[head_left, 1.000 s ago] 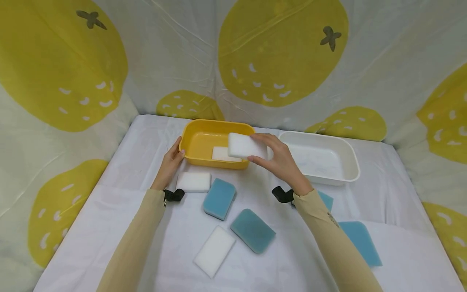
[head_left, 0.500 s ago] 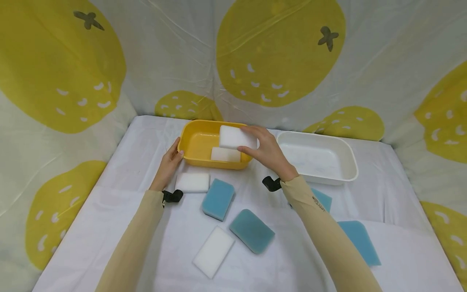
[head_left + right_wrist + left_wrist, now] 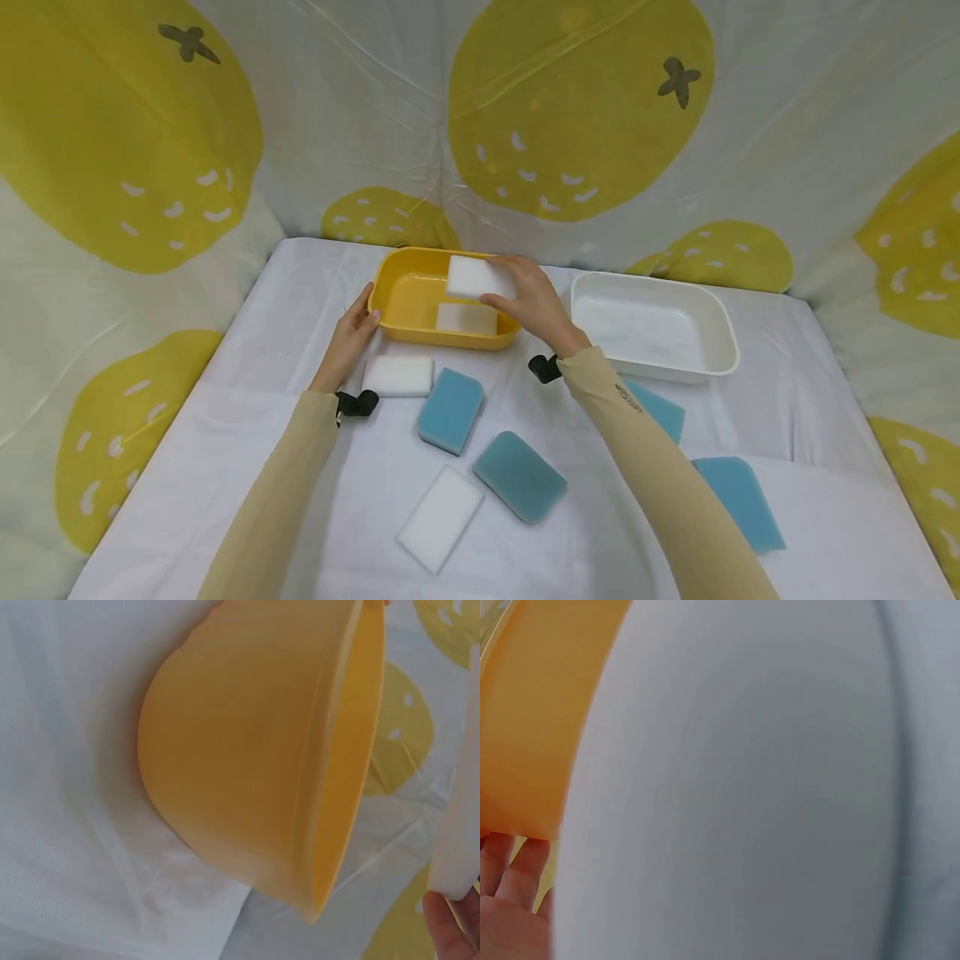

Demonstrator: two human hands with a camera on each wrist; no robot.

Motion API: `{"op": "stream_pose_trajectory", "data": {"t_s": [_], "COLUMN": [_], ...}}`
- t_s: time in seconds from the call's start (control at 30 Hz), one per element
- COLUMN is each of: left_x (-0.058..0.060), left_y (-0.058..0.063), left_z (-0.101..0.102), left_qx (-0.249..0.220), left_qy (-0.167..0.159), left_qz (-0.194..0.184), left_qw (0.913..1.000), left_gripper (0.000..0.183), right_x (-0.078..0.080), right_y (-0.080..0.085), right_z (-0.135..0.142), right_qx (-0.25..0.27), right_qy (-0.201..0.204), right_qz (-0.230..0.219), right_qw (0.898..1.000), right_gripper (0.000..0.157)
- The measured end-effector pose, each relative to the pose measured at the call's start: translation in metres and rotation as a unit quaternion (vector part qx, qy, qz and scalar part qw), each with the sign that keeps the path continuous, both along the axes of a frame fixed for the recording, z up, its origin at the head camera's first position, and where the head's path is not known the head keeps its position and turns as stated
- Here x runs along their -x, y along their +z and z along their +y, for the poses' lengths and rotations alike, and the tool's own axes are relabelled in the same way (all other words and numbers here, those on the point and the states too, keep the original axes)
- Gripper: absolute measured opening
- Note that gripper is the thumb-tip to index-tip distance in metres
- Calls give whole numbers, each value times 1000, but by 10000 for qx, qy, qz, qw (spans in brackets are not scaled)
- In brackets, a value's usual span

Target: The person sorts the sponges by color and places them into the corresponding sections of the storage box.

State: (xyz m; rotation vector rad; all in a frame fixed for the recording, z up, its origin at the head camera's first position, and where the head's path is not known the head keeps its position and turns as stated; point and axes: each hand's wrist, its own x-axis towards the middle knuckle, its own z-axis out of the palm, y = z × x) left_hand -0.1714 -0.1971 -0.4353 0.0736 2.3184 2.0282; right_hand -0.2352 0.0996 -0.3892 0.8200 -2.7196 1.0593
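My right hand [image 3: 531, 302] pinches a white sponge [image 3: 474, 277] by its right end, over the yellow tub [image 3: 396, 315]. Inside that tub, against its front wall, lies a second white sponge [image 3: 467, 318]. The tub's left end is gripped by my left hand [image 3: 350, 337], thumb at the rim and fingers along the outer wall. In the left wrist view, fingers [image 3: 521, 874] touch the yellow wall, while a blurred white surface [image 3: 727, 780] hides most of the scene. The right wrist view has the held sponge [image 3: 456, 817] at the right edge, above rim level.
A white tub [image 3: 652, 327] stands to the right. Nearer me lie white sponges [image 3: 400, 376] [image 3: 441, 518] and blue sponges [image 3: 451, 410] [image 3: 521, 477] [image 3: 738, 502], one more blue sponge [image 3: 657, 408] being partly under the right sleeve. A lemon-print cloth [image 3: 577, 100] hangs behind.
My right hand has carried the white sponge leftward and slightly back, from the tub's right end to farther over its inside. My left hand keeps its place on the tub.
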Motion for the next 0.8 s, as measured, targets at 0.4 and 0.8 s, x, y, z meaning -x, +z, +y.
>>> {"op": "stream_pose_trajectory", "data": {"t_s": [0.4,0.8], "left_x": [1,1], "left_y": [0,1], "left_z": [-1,-1], "left_qx": [17,86], "left_qy": [5,4], "left_qz": [-23,-107], "left_qw": [10000,9999], "left_gripper": [57,57], "right_x": [13,19], "right_y": [-9,-22], "right_z": [-8,-15], "right_qx": [-341,-588], "right_qy": [-171,-293], "right_qz": [-326,-441], "right_qw": [9987,9969], "right_gripper": [63,64]}}
